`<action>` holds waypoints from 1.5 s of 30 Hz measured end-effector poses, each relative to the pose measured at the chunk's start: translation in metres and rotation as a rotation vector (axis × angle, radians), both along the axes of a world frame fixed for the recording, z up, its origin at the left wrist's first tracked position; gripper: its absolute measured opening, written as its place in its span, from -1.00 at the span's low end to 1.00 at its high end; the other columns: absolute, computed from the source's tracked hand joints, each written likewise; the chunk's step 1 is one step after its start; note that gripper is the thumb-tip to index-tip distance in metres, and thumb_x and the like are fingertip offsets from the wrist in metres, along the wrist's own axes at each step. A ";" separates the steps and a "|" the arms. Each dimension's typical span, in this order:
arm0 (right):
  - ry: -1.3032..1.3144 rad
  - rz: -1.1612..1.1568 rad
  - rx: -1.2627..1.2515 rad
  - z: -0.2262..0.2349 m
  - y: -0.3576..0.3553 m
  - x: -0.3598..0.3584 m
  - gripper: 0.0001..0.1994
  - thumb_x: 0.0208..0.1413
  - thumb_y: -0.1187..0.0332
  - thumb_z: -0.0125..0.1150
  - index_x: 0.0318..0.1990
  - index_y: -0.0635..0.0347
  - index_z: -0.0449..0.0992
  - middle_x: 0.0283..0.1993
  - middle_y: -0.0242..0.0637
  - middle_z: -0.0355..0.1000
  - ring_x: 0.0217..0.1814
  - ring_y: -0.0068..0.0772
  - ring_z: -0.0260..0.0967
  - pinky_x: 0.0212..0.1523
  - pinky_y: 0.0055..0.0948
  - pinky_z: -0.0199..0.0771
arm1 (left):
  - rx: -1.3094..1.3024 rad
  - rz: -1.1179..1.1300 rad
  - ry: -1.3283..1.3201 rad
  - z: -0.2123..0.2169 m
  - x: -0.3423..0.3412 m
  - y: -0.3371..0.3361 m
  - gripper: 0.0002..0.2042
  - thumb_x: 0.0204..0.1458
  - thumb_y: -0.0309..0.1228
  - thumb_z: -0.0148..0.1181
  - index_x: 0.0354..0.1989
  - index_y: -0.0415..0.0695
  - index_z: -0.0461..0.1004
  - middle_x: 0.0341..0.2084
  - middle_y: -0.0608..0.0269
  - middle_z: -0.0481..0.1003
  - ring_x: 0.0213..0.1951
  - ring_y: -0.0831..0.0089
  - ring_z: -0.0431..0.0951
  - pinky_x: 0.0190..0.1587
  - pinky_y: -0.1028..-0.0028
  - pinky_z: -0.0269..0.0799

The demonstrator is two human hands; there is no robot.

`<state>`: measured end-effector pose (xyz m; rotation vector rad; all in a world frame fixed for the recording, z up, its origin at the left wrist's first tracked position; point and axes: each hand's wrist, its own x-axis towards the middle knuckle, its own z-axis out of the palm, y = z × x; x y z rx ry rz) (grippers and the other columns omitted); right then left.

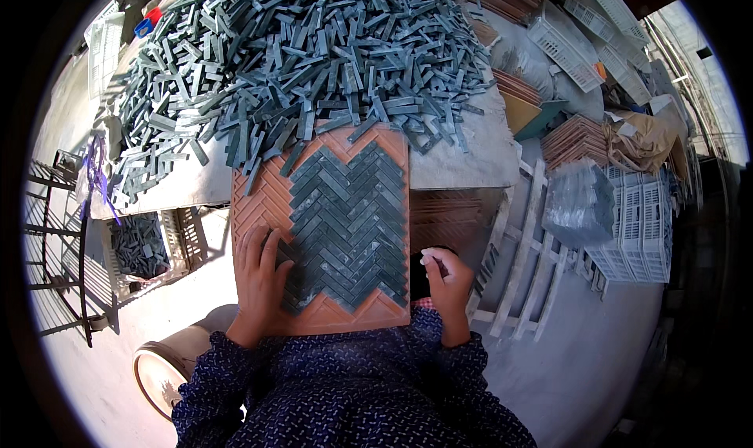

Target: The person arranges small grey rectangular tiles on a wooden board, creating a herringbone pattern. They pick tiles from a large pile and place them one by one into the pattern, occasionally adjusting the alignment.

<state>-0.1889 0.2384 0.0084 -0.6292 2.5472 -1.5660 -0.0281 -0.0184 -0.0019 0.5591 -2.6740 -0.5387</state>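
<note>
An orange-brown mold tray point(263, 177) with herringbone grooves lies in front of me, its far end at the table's edge. Dark green-grey stone strips point(349, 224) fill its middle and right in a zigzag pattern. Bare grooves show along the left side and at the near edge. My left hand point(263, 267) rests on the tray's left side, fingers stretched out and thumb apart, beside the laid strips. Just off the tray's right edge, my right hand point(449, 283) is closed with its fingers curled. A whitish bit shows at its fingertips; whether it holds anything is hidden.
A large heap of loose stone strips point(329, 48) covers the pale table point(478, 158). Below left stands a crate of strips point(172, 240), near a round bucket point(161, 377). To the right are a wooden pallet point(518, 252), a plastic-wrapped stack point(579, 201) and white crates point(631, 228).
</note>
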 end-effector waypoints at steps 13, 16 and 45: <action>0.118 0.116 -0.015 -0.002 -0.010 0.017 -0.90 -0.01 0.57 0.21 -0.30 0.32 0.53 -0.38 -0.10 0.49 -0.39 -0.22 0.49 -0.37 -0.44 0.45 | -0.140 -0.126 -0.375 -0.001 0.011 0.010 -0.08 -0.02 0.23 -0.11 0.34 -0.31 -0.04 0.35 -0.03 -0.04 0.39 0.09 -0.10 0.37 0.09 -0.28; 0.100 0.099 0.008 0.004 -0.008 0.018 -0.91 0.04 0.55 0.19 -0.30 0.37 0.54 -0.38 -0.14 0.52 -0.41 -0.41 0.49 -0.37 -0.52 0.45 | -0.058 -0.093 -0.117 0.008 -0.004 -0.008 -0.31 -0.04 -0.10 0.18 0.19 -0.31 0.18 0.18 -0.05 0.21 0.24 0.04 0.16 0.27 0.14 -0.01; 0.145 0.180 0.021 -0.003 -0.011 0.022 -0.89 0.04 0.53 0.20 -0.28 0.38 0.54 -0.41 -0.12 0.50 -0.42 -0.41 0.49 -0.40 -0.51 0.43 | 0.188 0.189 0.118 -0.005 0.041 -0.039 -0.84 -0.12 -0.59 0.18 -0.31 -0.20 0.48 -0.38 0.11 0.47 -0.30 0.12 0.48 -0.24 0.28 0.41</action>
